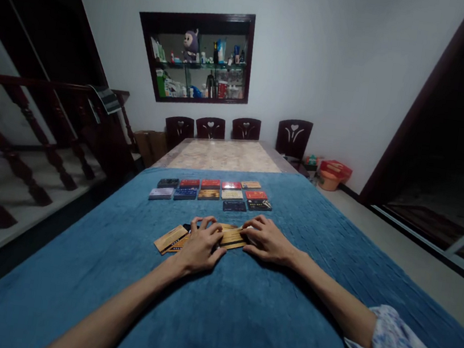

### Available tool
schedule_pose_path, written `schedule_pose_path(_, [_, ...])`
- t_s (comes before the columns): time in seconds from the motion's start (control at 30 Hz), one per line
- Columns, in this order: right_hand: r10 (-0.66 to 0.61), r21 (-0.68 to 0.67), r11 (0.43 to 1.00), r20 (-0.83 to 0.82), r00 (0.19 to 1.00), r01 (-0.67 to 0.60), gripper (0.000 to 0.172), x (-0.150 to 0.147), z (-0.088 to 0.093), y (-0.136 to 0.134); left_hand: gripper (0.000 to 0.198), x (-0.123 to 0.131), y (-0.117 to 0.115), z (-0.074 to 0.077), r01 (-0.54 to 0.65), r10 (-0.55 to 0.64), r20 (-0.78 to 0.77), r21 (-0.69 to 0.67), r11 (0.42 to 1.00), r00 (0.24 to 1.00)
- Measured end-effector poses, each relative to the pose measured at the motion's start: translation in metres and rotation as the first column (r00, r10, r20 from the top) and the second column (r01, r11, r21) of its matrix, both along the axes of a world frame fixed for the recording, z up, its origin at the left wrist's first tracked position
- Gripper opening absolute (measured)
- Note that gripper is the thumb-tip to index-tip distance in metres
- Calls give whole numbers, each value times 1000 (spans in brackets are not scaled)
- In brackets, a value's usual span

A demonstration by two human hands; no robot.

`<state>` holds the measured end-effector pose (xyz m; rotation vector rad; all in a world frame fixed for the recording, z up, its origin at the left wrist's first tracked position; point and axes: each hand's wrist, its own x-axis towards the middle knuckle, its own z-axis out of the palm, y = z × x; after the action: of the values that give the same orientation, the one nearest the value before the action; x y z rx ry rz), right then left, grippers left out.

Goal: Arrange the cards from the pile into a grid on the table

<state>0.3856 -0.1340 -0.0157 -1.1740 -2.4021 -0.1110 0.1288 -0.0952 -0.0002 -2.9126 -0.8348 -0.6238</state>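
A gold card [233, 237] lies low over the blue cloth between my two hands, with more yellow cards partly showing behind it. My left hand [201, 246] is closed with curled fingers at the card's left end. At its right end, my right hand [266, 240] grips the edge between thumb and fingers. Left of my left hand, a loose tan card [171, 238] overlaps an orange card [179, 244]; a dark one beneath is mostly hidden by my fingers. Beyond my hands, cards sit in short rows, among them a blue card [186, 193] and a black card [259, 204].
The blue cloth [114, 273] covers the near part of a long table, whose marble-look top [221, 154] shows beyond. Dark chairs [293, 136] stand at the far end. A wooden railing [43, 130] runs along the left, and an orange bin [328, 180] is on the floor at right.
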Motion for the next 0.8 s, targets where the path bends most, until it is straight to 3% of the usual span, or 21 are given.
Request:
schedule_pose_path(0.23, [7, 19, 1000, 2, 1000, -7, 31, -1, -1, 1, 12, 0, 0, -1, 25, -24, -22, 45, 999, 999])
schedule_pose_path(0.47, [12, 148, 989, 45, 999, -19, 22, 1, -6, 4, 17, -3, 2, 1, 101, -96, -41, 126, 987, 995])
schedule_pose_path(0.8, [12, 297, 955, 3, 1000, -13, 29, -6, 1, 4, 29, -2, 14, 2, 98, -105, 46, 131, 986, 993])
